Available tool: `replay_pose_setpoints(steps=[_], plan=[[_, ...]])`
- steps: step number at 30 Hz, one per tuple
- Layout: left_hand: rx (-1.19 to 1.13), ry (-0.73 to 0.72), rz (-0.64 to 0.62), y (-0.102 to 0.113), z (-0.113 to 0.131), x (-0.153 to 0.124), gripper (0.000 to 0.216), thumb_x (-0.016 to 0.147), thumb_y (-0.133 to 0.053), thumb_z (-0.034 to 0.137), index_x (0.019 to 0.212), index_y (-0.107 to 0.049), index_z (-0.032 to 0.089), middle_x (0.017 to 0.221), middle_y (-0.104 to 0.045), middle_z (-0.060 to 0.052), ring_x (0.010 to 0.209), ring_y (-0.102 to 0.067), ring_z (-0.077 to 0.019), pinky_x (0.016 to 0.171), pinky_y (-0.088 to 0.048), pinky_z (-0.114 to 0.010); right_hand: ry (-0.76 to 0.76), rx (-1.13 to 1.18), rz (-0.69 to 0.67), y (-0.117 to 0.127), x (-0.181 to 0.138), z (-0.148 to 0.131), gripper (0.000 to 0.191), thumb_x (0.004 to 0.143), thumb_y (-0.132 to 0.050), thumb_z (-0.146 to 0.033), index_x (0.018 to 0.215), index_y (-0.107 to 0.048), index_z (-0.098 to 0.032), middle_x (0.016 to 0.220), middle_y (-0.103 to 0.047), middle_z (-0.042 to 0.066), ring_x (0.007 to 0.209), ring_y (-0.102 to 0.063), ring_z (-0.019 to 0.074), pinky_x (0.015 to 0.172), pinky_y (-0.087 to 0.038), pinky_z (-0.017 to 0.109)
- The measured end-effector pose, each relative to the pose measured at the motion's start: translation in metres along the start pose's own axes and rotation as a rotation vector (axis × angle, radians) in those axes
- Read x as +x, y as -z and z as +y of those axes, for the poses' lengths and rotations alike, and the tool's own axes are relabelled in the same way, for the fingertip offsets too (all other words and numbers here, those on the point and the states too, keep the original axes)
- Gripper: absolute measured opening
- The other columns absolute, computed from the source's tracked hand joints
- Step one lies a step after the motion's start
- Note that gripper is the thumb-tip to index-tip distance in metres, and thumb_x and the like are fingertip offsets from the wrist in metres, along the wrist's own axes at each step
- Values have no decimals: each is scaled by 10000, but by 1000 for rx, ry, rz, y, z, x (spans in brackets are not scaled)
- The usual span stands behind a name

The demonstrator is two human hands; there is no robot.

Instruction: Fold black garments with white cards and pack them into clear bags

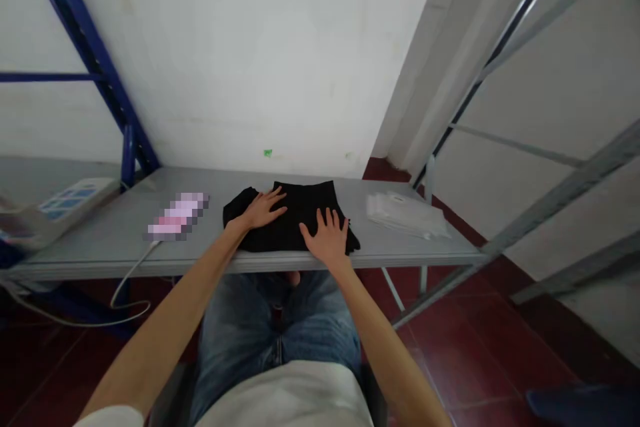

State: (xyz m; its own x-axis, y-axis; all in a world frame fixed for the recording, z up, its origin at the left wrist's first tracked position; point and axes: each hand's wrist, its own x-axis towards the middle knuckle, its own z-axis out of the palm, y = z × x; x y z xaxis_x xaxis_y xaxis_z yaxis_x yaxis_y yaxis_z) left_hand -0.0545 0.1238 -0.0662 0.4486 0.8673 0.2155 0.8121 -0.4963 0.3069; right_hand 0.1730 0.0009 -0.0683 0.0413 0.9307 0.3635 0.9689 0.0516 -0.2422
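A black piece of cloth, seemingly a folded garment (305, 203), lies on the grey shelf table (200, 250) in front of me. Its left part is bunched up, while the middle lies flatter. My left hand (264, 209) rests on its left side with the fingers spread. On the right side, my right hand (329, 235) presses palm down near the front edge, fingers apart. Neither hand grips the cloth. What is under both palms is hidden.
A stack of clear plastic bags (406, 215) lies right of the cloth. To the left is a blurred-out phone-like device (177, 217) with a white cable (131, 273). A white power strip (80, 200) sits farther left. Blue (95, 60) and grey metal posts (550, 220) flank the table.
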Motion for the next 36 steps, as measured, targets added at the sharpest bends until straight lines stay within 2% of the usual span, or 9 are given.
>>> replay_pose_setpoints(steps=[11,16,19,22,26,29,31,34,36], plan=[[-10,20,9,0,-1,2,738,993,-423,598,1639,-337,252,1731,-241,-82,1576,-321,-280,1305,-152,-529,-46,9,-82,0,5,1,859,1026,-339,-709,1631,-366,-101,1684,-330,212,1588,-208,380,1236,-143,662],[2,14,13,0,2,1,707,999,-418,578,1620,-374,245,1730,-238,-96,1576,-319,-293,1300,-156,-550,-82,12,-85,5,10,-8,845,1037,-341,-686,1633,-353,-86,1675,-337,229,1576,-237,401,1229,-114,699],[-3,6,7,1,2,0,715,1002,-418,579,1626,-362,234,1735,-220,-107,1582,-301,-308,1294,-165,-567,-25,45,-36,10,27,-24,763,1075,-331,-585,1632,-339,-64,1665,-363,223,1568,-273,378,1251,-95,669],[8,-12,23,5,2,2,750,993,-444,579,1635,-332,208,1738,-212,-136,1580,-302,-328,1277,-222,-584,90,126,-61,8,54,-45,664,1096,-330,-477,1626,-349,-77,1664,-381,198,1562,-310,325,1270,-164,591],[112,10,161,15,14,13,647,1000,-456,448,1572,-427,147,1723,-264,-176,1560,-336,-362,1260,-292,-559,99,192,-99,-8,85,-61,573,1099,-323,-374,1594,-414,-100,1657,-405,180,1557,-327,300,1257,-240,553],[187,6,238,13,28,23,542,982,-474,318,1499,-519,160,1684,-371,-156,1556,-342,-355,1283,-258,-548,84,192,-81,-23,94,-58,540,1097,-309,-315,1575,-443,-103,1653,-415,173,1568,-306,276,1263,-238,517],[189,35,240,6,33,26,518,977,-484,309,1474,-549,180,1646,-439,-149,1554,-344,-355,1286,-245,-568,93,183,-97,-31,95,-51,538,1091,-318,-293,1580,-436,-102,1659,-408,167,1574,-294,268,1270,-225,512],[160,94,215,-6,30,26,513,972,-484,312,1456,-578,170,1637,-450,-159,1554,-345,-365,1268,-278,-593,148,183,-125,-37,96,-40,554,1088,-346,-326,1592,-420,-106,1671,-391,148,1578,-283,263,1281,-201,525],[146,84,187,-10,22,25,522,966,-483,314,1456,-585,163,1648,-436,-147,1549,-364,-344,1258,-325,-548,203,180,-137,-38,98,-33,567,1092,-354,-377,1597,-417,-129,1680,-379,131,1586,-262,252,1290,-164,541]])
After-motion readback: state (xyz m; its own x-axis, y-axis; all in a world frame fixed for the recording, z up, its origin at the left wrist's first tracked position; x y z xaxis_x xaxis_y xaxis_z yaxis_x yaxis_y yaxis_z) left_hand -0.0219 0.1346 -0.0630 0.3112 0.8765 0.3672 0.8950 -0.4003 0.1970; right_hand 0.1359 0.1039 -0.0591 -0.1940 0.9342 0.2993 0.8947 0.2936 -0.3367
